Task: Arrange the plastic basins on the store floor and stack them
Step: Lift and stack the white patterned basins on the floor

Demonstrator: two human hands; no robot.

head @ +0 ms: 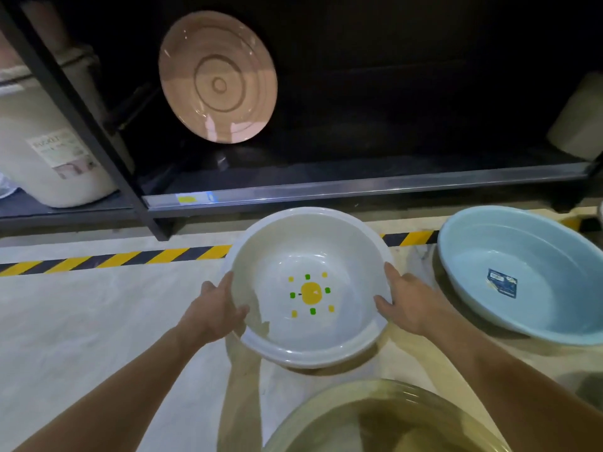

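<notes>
A white basin (293, 243) with a yellow and green sun print on its bottom is held above the floor in the middle of the view. My left hand (215, 311) grips its left rim and my right hand (408, 298) grips its right rim. A light blue basin (509, 246) with a dark label inside rests on the floor to the right. A translucent yellow-green basin (375, 415) lies on the floor directly below me, at the bottom edge. A pink basin (218, 76) leans upright on the dark shelf behind.
A black shelf rack (359, 187) runs across the back, with a white bucket (49, 151) on its left bay and a pale container (580, 115) at right. Yellow-black hazard tape (114, 259) marks the pale floor (81, 321) in front of the shelf.
</notes>
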